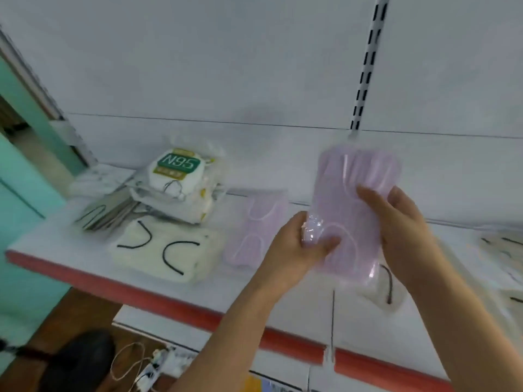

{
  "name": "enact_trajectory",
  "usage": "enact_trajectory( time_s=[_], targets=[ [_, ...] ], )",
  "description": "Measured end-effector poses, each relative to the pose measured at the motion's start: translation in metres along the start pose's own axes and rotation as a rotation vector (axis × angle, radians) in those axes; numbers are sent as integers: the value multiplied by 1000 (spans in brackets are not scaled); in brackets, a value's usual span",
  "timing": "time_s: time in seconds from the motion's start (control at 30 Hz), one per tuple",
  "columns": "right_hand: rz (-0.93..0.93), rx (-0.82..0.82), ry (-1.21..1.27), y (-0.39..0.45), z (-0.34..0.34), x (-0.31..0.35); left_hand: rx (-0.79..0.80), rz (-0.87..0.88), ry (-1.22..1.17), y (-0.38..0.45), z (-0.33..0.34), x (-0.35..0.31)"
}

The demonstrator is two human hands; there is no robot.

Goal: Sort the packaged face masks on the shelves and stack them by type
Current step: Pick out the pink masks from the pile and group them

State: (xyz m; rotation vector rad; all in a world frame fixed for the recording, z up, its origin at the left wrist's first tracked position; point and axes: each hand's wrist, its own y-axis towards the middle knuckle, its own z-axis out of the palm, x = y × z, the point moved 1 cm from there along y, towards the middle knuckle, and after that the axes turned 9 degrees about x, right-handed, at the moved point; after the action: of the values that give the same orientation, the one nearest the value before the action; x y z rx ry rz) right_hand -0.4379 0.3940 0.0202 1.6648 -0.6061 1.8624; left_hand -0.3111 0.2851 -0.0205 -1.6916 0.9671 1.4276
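— What is being held?

— A pink mask pack [351, 210] in clear wrap is hanging above the white shelf [70, 247], gripped by both hands. The left hand [291, 244] is curling its fingers [325, 244] round the lower left edge; the right hand [402, 222] is clasping the right side.

— And what is lying around it?

— Another pink pack [254, 233] is lying flat on the shelf just left of the hands. Further left, a cream pack with black ear loops [164, 250] is sitting near the red front edge, with a stack of N95 packs [181, 182] resting behind it.
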Motion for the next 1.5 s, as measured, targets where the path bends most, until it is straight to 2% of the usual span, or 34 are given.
enact_trajectory(
  time_s=[0.07,0.1,0.17,0.23,0.3,0.37,0.47,0.6,0.67,0.73,0.87,0.93,1.0,1.1,1.2,1.3,1.33,1.4,1.47,1.5],
  targets=[
    [73,82,-88,26,35,-13,-145,19,-52,-10,-36,8],
    [95,109,-144,39,51,-21,-210,21,-5,-15,-55,14],
    [131,107,-236,63,79,-39,-321,-4,207,-24,-87,23],
    [186,107,-389,78,96,-59,-395,3,537,-32,-110,33],
    [226,117,-643,79,102,-72,-369,65,785,-36,-120,42],
    [156,55,-824,74,94,-72,-309,83,819,-36,-120,47],
    [63,-32,-919,60,63,-53,-342,152,773,-28,-114,43],
    [169,-171,-1087,21,-11,-38,-325,300,658,-9,-81,18],
    [228,-279,-1080,-5,-45,-39,-201,253,474,-1,-52,9],
    [241,-328,-1108,-25,-65,-44,-3,140,335,7,-20,6],
    [359,-279,-1238,-46,-88,-60,223,39,497,21,34,16],
    [406,-275,-1261,-53,-98,-67,221,51,544,22,50,20],
    [376,-357,-1194,-59,-103,-67,196,78,515,20,58,20],
    [363,-437,-1266,-59,-101,-61,146,113,425,20,65,17],
    [387,-452,-1280,-57,-98,-53,146,59,264,17,75,9],
    [220,-560,-1012,-73,-82,-36,226,-70,-41,13,83,1],
    [136,-534,-911,-77,-73,-29,280,-123,-167,12,86,-2],
    [42,-324,-767,-81,-49,-20,339,-214,-394,13,86,-6],
    [-49,-147,-765,-82,-30,-23,231,-279,-527,17,75,-8],
    [-92,-150,-779,-80,-29,-29,147,-309,-582,21,64,-8]
  ],
)
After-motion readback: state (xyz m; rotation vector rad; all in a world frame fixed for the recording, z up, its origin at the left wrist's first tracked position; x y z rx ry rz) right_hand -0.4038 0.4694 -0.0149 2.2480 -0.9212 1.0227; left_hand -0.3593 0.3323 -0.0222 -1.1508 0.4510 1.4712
